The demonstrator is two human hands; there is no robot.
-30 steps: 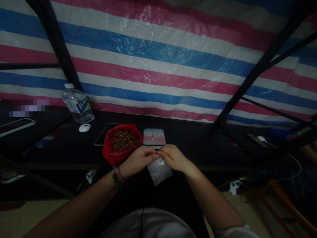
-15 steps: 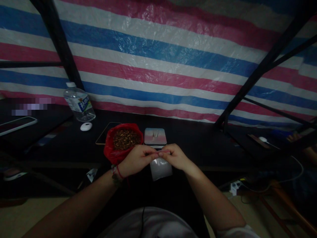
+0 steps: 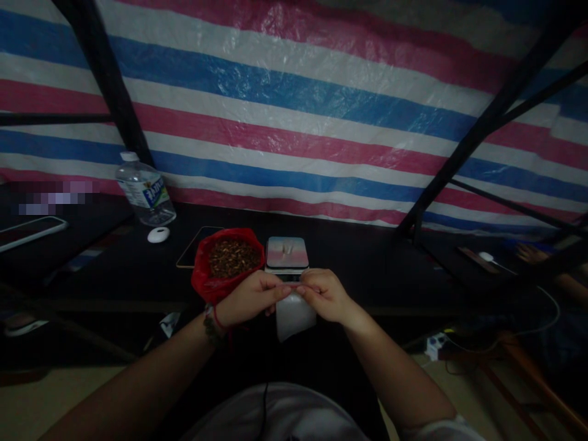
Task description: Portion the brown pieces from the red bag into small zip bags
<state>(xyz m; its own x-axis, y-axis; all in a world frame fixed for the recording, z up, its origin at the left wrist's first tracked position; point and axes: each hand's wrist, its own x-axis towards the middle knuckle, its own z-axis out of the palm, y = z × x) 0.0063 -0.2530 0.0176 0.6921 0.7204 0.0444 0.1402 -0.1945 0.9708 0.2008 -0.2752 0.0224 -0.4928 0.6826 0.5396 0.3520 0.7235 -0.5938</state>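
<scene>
A small clear zip bag (image 3: 295,316) hangs below my two hands at the table's front edge. My left hand (image 3: 257,297) pinches its top strip on the left, and my right hand (image 3: 325,295) pinches it on the right. The strip along the top edge looks pinkish. Just beyond my hands lies a small digital scale (image 3: 287,252) with a shiny plate. Left of it, close to my left hand, stands an open red plastic bag (image 3: 205,283) holding many small brown pieces (image 3: 233,258), too small to name.
A phone (image 3: 189,252) lies partly behind the red bag. A plastic bottle (image 3: 146,195) and a white rounded case (image 3: 158,234) stand farther left, near another phone (image 3: 32,232). Right are a white cable (image 3: 528,277) and another person's hand (image 3: 530,252). Dark metal bars (image 3: 425,202) frame a striped sheet (image 3: 285,131).
My hands have moved slightly apart along the top of the zip bag, which hangs a little lower. At the right, the other person's hand has moved a little left.
</scene>
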